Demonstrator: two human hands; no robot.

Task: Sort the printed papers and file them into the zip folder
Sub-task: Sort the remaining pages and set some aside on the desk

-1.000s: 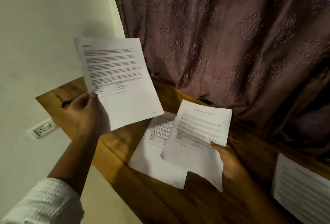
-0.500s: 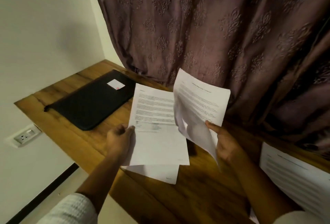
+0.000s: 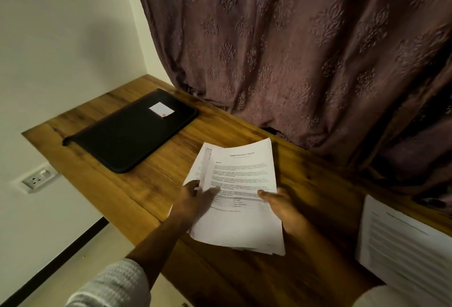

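Note:
A small stack of printed papers lies over the middle of the wooden table, its sheets slightly fanned at the left edge. My left hand holds the stack's left edge, thumb on top. My right hand grips the right edge, thumb pressed on the top sheet. The black zip folder, closed and bearing a small white label, lies flat on the table to the far left, well apart from both hands.
Another printed sheet lies at the table's right edge. A patterned purple curtain hangs along the table's back. A wall socket sits on the white wall below the table's left end.
The two sheets held apart in either hand have been brought together with the sheet on the table into one stack, now held by both hands low over the table.

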